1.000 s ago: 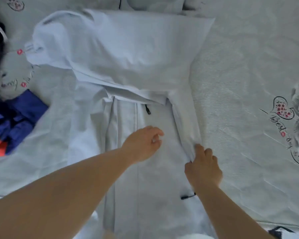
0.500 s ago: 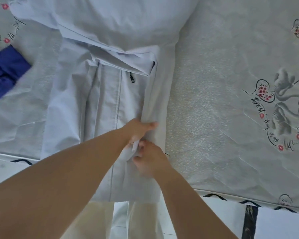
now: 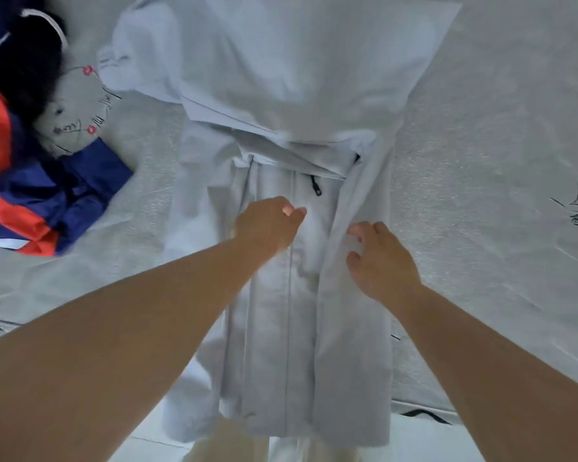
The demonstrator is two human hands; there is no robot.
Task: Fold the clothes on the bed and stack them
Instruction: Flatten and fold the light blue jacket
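Note:
A pale grey-blue zip jacket (image 3: 281, 81) lies lengthwise on the bed, its sleeves folded across the chest and its hem hanging over the near edge. A black zip pull (image 3: 315, 185) shows on its front. My left hand (image 3: 267, 225) rests on the middle of the jacket, fingers loosely curled and holding nothing. My right hand (image 3: 381, 261) lies with spread fingers on the jacket's right side panel (image 3: 357, 345), which is folded in toward the centre; it presses the cloth without gripping it.
A blue, orange and white garment (image 3: 30, 195) lies crumpled at the left beside a black one (image 3: 24, 65). The bedsheet (image 3: 498, 161) is grey with heart and script prints. The bed's near edge (image 3: 424, 413) and the floor show at the bottom.
Both hands let go of the right panel's edge near the hem and moved up the jacket, apart from each other. The right panel now lies folded inward. The view tilted back up the bed.

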